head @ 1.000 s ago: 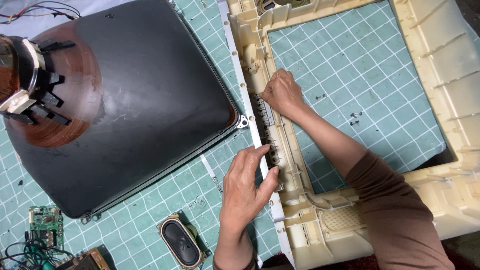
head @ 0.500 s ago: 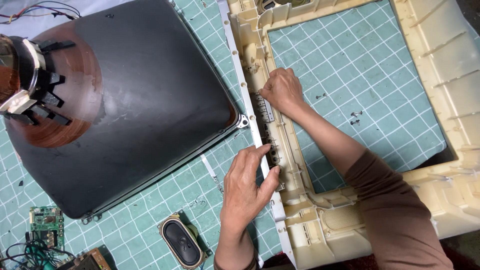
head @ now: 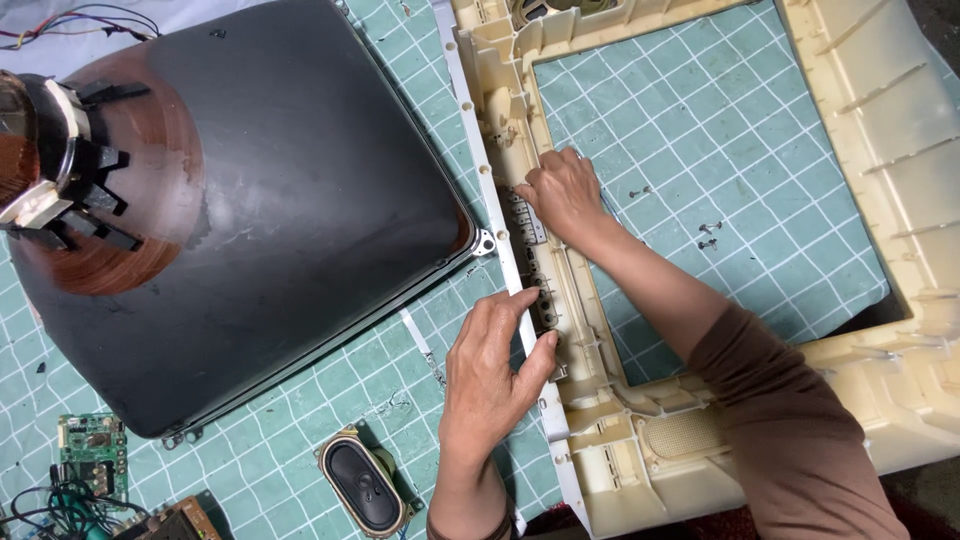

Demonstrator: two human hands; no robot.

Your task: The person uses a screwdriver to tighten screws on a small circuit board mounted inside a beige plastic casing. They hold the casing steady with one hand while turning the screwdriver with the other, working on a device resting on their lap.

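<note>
A cream plastic television front frame [head: 880,230] lies face down on a green cutting mat [head: 700,130]. Along its left rail sits a narrow dark button strip [head: 528,250]. My left hand [head: 492,370] pinches the lower end of that strip with thumb and fingers. My right hand [head: 562,192] presses on the strip's upper end, fingers curled over the rail. A large dark picture tube [head: 260,210] with a copper-wound neck [head: 60,170] rests face down to the left of the frame.
An oval black speaker [head: 362,484] lies near the bottom edge. A small green circuit board [head: 90,450] with tangled wires sits at the bottom left. A few loose screws [head: 708,234] lie on the mat inside the frame opening.
Both hands stay on the button strip. My right hand's fingers have shifted slightly along the upper end; nothing else has moved.
</note>
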